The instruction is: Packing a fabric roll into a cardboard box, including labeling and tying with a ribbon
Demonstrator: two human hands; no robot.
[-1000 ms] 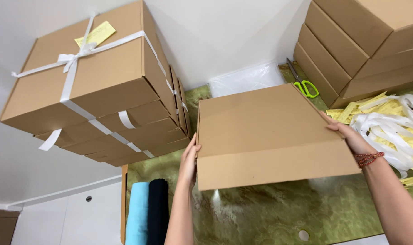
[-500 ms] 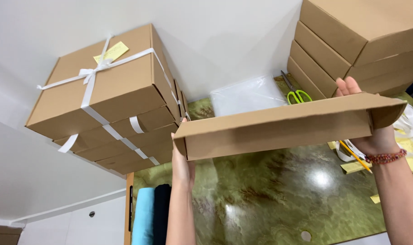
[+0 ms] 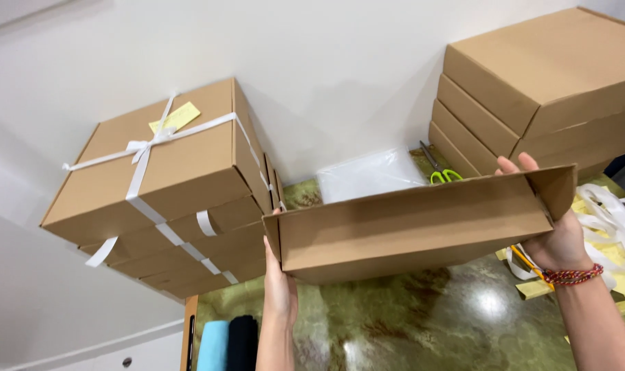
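Fingers of both hands clasping flat cardboard box ends, left hand, right hand

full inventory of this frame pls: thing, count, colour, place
Flat cardboard box: 1, brown, held up edge-on between both hands over the table.
Ribbon-tied boxes: a stack, exact count unclear, brown with white ribbon, at left against the wall.
Paper tag: 1, yellow, under the ribbon on the top tied box.
Plain boxes: stack of about 4, brown, at right rear.
Scissors: 1, green handles, beside the plain stack.
Clear plastic sheet: 1, translucent, behind the held box.
Loose ribbon: a pile, white, at right.
Table: 1, glossy green marbled.
Rolled cloths: 2, light blue and black, bottom left.
Left hand: supports the box's left end.
Right hand: grips the right end; red beaded bracelet at wrist.
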